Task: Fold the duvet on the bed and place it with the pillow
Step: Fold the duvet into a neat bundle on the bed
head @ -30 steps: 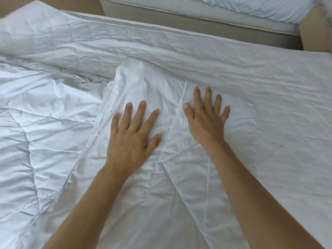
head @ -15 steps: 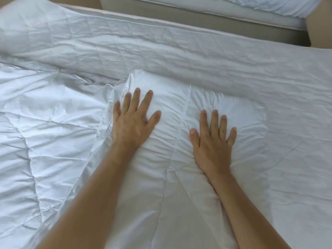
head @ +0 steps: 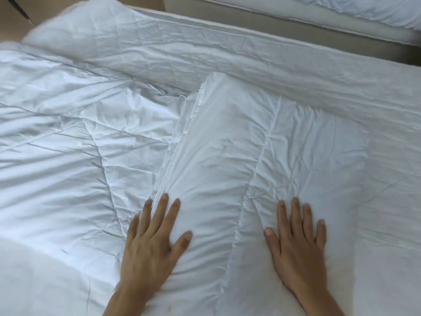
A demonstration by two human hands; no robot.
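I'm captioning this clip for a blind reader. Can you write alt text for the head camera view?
Two bare hands, the left hand and the right hand, press flat with fingers spread on a folded section of a white quilted duvet. The rest of the duvet lies rumpled to the left on the wrinkled white bed sheet. Part of a second bed shows at the top.

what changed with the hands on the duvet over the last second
Both hands slid back toward the person along the folded duvet, palms flat, smoothing it. The left hand first reached forward, then drew back near the fold's left edge; the right hand drew back steadily. Nothing was gripped or released. The fold and the bed sheet stayed as they were.
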